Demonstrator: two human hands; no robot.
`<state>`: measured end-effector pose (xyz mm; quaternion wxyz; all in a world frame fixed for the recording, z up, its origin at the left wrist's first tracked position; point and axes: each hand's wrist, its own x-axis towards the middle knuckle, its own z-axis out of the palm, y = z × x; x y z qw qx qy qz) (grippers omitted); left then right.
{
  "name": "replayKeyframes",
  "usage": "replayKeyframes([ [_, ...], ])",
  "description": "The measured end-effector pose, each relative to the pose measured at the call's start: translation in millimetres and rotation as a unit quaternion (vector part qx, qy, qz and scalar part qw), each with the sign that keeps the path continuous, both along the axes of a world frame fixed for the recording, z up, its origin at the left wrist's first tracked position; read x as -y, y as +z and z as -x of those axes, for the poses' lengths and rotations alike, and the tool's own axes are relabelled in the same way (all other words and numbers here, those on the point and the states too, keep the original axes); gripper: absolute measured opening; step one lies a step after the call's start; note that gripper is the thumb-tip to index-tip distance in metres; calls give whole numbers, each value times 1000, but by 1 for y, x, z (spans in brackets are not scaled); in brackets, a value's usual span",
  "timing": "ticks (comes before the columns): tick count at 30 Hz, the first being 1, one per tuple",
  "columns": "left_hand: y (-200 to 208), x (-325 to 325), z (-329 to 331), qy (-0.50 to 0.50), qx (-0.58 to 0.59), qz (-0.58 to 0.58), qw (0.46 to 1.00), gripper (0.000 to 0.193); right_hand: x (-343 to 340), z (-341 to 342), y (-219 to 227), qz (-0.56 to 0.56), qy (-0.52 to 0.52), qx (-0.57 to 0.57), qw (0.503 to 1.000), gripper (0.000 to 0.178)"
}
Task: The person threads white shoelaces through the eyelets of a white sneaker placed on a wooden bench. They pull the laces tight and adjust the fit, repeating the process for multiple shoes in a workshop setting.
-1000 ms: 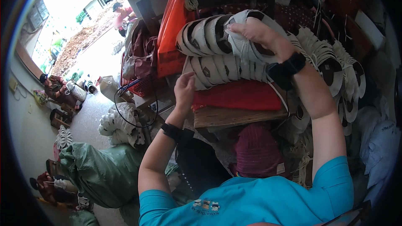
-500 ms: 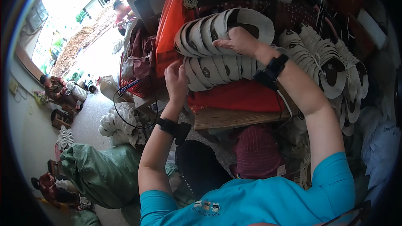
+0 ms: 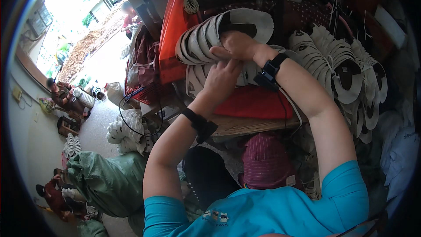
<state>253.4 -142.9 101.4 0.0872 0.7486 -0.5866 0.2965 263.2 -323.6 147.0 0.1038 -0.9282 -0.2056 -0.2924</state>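
A nested stack of white shoe uppers (image 3: 193,44) with dark linings lies in front of me. My right hand (image 3: 239,46) is closed on the rear upper of this stack, fingers inside its opening and thumb outside. Just below, my left hand (image 3: 222,79) has its fingers bent and drawn together, tips close to the right thumb. What the left fingers pinch, if anything, is hidden. Under the held stack lies a second row of white shoe uppers (image 3: 195,79), partly covered by my left hand. Beneath it is a red cloth (image 3: 258,103) on a wooden bench (image 3: 237,127).
To the right hang bundles of tied shoe uppers (image 3: 346,70). An orange bag (image 3: 173,30) and a red basket (image 3: 149,94) stand left of the stack. A green sack (image 3: 107,177) lies lower left. Several people sit farther off at left. A black cable (image 3: 125,123) loops near my left forearm.
My left hand has moved right, from beside the stack to under my right hand. My right hand and the upper stack have shifted slightly left.
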Motion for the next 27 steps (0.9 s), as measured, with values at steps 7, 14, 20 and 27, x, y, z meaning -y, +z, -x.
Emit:
replayKeyframes([
  [7, -3, 14, -14, 25, -23, 11, 999, 48, 18, 55, 1, -114, 8, 107, 988, 20],
  [14, -15, 24, -5, 14, -37, 58, 998, 45, 27, 149, -44, -221, -72, 7, 972, 9],
  [20, -18, 20, 3, 41, -53, 0, 998, 54, 30, 191, -58, -283, -124, -12, 951, 11],
  [27, -10, 17, 5, 40, -81, -48, 995, 51, 34, 249, -85, -376, -128, -83, 914, 19],
])
